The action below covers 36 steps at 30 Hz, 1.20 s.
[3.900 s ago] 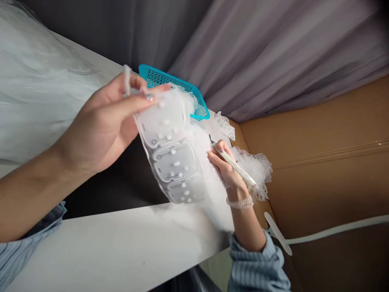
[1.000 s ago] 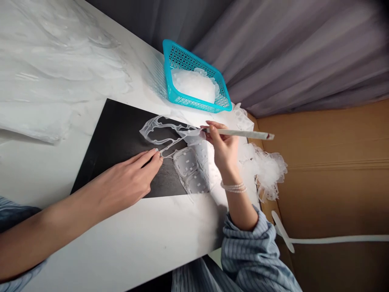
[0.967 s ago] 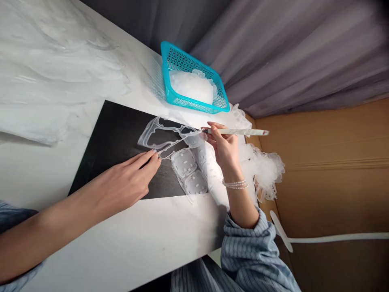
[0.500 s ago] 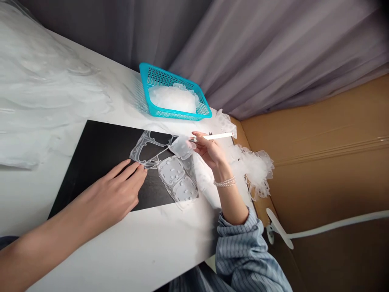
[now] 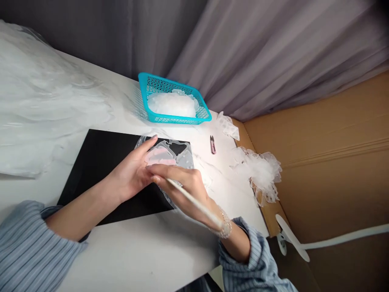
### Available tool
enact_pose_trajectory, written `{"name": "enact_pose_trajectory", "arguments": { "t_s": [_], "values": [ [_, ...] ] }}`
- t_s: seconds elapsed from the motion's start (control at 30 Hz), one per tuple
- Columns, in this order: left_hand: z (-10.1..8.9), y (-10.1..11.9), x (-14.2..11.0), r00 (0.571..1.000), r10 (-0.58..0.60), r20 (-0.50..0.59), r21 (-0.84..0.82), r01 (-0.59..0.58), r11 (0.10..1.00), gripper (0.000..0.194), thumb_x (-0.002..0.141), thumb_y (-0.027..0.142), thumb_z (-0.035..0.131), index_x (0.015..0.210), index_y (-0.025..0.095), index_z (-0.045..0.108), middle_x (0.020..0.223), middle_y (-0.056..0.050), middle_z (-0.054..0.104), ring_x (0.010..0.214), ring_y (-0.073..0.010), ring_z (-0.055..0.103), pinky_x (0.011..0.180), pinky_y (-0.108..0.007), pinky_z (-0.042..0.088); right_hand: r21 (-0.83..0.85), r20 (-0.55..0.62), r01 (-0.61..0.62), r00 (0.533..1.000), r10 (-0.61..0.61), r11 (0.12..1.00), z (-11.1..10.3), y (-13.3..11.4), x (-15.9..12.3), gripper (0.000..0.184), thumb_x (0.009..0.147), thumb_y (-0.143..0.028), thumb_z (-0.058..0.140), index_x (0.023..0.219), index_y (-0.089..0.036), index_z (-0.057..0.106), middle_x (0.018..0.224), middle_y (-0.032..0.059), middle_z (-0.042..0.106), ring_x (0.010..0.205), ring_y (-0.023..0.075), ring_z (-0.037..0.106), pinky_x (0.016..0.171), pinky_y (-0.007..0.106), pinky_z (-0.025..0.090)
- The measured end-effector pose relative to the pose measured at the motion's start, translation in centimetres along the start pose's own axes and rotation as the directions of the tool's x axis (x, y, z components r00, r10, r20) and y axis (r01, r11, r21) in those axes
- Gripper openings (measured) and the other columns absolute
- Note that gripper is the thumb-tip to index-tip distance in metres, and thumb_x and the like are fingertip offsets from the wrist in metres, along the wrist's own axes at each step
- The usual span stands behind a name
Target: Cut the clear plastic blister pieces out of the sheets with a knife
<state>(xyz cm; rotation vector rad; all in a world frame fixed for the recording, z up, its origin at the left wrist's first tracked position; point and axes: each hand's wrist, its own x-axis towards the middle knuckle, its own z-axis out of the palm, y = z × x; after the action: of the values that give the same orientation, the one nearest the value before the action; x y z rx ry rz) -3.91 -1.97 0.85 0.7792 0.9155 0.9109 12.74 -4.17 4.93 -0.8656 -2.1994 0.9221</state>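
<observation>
My left hand (image 5: 135, 172) is turned palm up over the black mat (image 5: 106, 158), thumb stretched out. Its fingers lie beneath a translucent embossed sheet (image 5: 161, 156) and show pinkish through it. My right hand (image 5: 185, 190) is closed around a slim white-handled tool (image 5: 194, 200), which slants back toward the wrist. The tool's tip is hidden behind my right fingers, close to the left palm. More clear, cut-out sheet (image 5: 184, 156) extends to the right, partly covered by my right hand.
Behind the mat stands a turquoise basket (image 5: 179, 120) holding white translucent pieces. Small pink thread snips (image 5: 213, 144) lie to the right. Clear scraps (image 5: 263, 174) pile up at the table's right edge, beside cardboard (image 5: 319, 162). White translucent sheeting (image 5: 45, 109) covers the left side.
My left hand has turned from palm down on the mat to palm up under the sheet. My right hand has moved left and nearer with the tool, uncovering the snips.
</observation>
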Motion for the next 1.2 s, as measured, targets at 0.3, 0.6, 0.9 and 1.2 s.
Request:
{"name": "enact_pose_trajectory", "arguments": {
  "t_s": [0.3, 0.6, 0.9, 1.2],
  "values": [
    [-0.6, -1.7, 0.4, 0.980, -0.183, -0.074, -0.182, 0.167, 0.969, 0.035, 0.083, 0.026, 0.074, 0.117, 0.018, 0.069, 0.108, -0.007, 0.080, 0.106, -0.0190, 0.074, 0.099, -0.031, 0.058, 0.271, -0.021, -0.322, 0.940, 0.340, 0.907, -4.5, 6.9, 1.9, 0.036, 0.096, -0.054, 0.055, 0.081, -0.023, 0.046, 0.107, 0.0072, 0.075, 0.087, 0.0161, 0.070, 0.077, 0.031, 0.058],
    [-1.1, -1.5, 0.2, 0.982, -0.167, -0.088, -0.048, 0.163, 0.985, 0.034, 0.079, 0.034, 0.080, 0.110, 0.021, 0.075, 0.113, -0.005, 0.079, 0.102, -0.0183, 0.072, 0.080, -0.024, 0.059, 0.419, 0.210, -0.287, 0.954, 0.216, 0.861, -3.6, 7.6, 2.1, 0.041, 0.086, -0.038, 0.073, 0.077, -0.024, 0.036, 0.092, 0.0039, 0.071, 0.078, 0.0136, 0.063, 0.071, 0.028, 0.052],
    [-1.2, -0.8, -0.1, 0.980, -0.172, -0.100, 0.049, 0.177, 0.983, 0.042, 0.073, 0.031, 0.085, 0.112, 0.019, 0.075, 0.103, -0.005, 0.080, 0.101, -0.0188, 0.071, 0.083, -0.025, 0.055, 0.274, 0.182, -0.198, 0.972, 0.151, 0.941, -3.7, 6.7, 2.1, 0.039, 0.090, -0.039, 0.066, 0.074, -0.024, 0.034, 0.087, 0.0011, 0.065, 0.076, 0.0134, 0.055, 0.070, 0.028, 0.048],
    [-1.0, -0.9, -0.2, 0.976, -0.039, -0.214, 0.181, 0.079, 0.980, 0.031, 0.074, 0.043, 0.082, 0.096, 0.021, 0.081, 0.093, -0.005, 0.080, 0.095, -0.0221, 0.071, 0.079, -0.027, 0.053, 0.254, 0.231, -0.216, 0.960, 0.158, 0.943, -3.7, 7.3, 2.0, 0.035, 0.087, -0.031, 0.069, 0.075, -0.023, 0.037, 0.084, 0.0001, 0.060, 0.072, 0.0129, 0.050, 0.068, 0.026, 0.042]
  ]
}}
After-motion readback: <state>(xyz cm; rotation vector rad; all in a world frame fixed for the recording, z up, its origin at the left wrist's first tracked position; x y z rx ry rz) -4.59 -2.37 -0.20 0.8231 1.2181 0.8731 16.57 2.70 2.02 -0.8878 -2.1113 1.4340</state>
